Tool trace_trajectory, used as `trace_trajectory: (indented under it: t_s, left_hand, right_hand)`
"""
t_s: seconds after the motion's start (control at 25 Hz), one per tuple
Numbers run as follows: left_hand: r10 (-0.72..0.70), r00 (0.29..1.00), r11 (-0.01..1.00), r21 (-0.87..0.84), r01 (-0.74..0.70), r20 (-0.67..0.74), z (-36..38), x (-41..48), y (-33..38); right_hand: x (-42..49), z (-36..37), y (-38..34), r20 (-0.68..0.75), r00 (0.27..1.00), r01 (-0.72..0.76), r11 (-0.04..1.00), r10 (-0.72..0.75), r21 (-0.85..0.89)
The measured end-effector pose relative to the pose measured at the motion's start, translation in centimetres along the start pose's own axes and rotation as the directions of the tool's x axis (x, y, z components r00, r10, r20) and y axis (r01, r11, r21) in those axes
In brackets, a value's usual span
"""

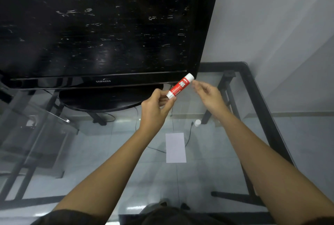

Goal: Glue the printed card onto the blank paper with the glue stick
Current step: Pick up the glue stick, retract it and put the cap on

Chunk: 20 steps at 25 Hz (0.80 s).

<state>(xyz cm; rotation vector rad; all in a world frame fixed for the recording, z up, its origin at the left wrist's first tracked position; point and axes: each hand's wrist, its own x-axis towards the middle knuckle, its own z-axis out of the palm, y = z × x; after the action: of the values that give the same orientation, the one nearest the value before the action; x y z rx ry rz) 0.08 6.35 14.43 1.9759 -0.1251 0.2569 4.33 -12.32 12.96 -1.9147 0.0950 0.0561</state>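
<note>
While both hands are raised above the glass desk [271, 134], notes as follows.

Glue stick: red body with white ends [180, 85], held tilted in the air in front of the lower right corner of the television [101, 26], well above the paper.

Left hand: [156, 109] fingers closed on the lower white end of the glue stick, pinching it between thumb and fingertips; judged to be steadying the base, perhaps to twist it.

Right hand: [209, 96] fingers loosely curled and parted just beside the upper white end, which looks capped; contact cannot be told, nothing firmly gripped. Placement suggests a reach for that top.

White cap-like piece: [197, 123] small round thing lying on the desk beyond the paper; what it belongs to cannot be told.

Blank paper: [175, 147] pale sheet flat on the desk between the forearms, long side running away from the person, near the middle.

Printed card: not made out anywhere in view.

Edges: black frame borders the desk at right and far side; television base [108, 101] sits on the far left part.

Open room: bare glass all round the paper, so the hands can come straight down; the white piece near the far edge of the paper could be knocked.
</note>
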Motion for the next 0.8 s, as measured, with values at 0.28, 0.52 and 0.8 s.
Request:
trace_trajectory:
  t_s: [0.28, 0.52, 0.8]
  left_hand:
    - [-0.083, 0.996, 0.996, -0.014, 0.083, -0.013, -0.1, 0.8, -1.2]
    - [-0.091, 0.996, 0.996, 0.009, 0.091, -0.018, -0.1, 0.7, -1.9]
    - [-0.085, 0.996, 0.996, -0.003, 0.085, -0.029, 0.5, 0.5, -1.8]
  right_hand:
    - [-0.5, 1.0, 11.4, 0.298, 0.932, 0.132, 0.575, 0.205, -0.808]
    - [-0.4, 2.1, 11.0, 0.066, 0.997, 0.020, 0.769, 0.028, -0.638]
    - [1.0, 1.4, 1.2, -0.022, 0.998, -0.054, 0.957, 0.063, 0.283]
